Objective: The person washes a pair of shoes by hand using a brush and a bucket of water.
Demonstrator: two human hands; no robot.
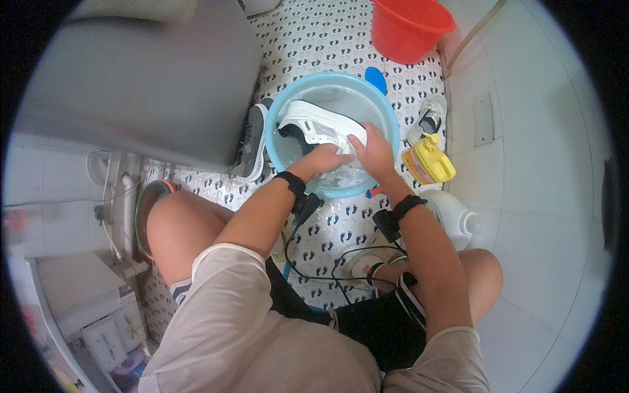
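A white sneaker [324,123] with a dark lining lies on its side over a light blue plastic basin [393,123] of cloudy, sudsy water. My left hand [322,161] grips its upper from below, near the opening. At the shoe's right end, my right hand [374,150] is closed on it, thumb on the upper and fingers behind the sole. The two thumbs are close to each other. A dark part hangs at the shoe's left end, against the water; what it is cannot be told. Straps with black devices and cables sit on both wrists.
Grey shoes [255,140] stand left of the basin, beside a large grey appliance [162,83]. To the right are a white sneaker [431,118], a yellow jug [428,159] and a large white bottle [452,218]. A blue object [376,79] and a red bucket [409,32] are beyond the basin.
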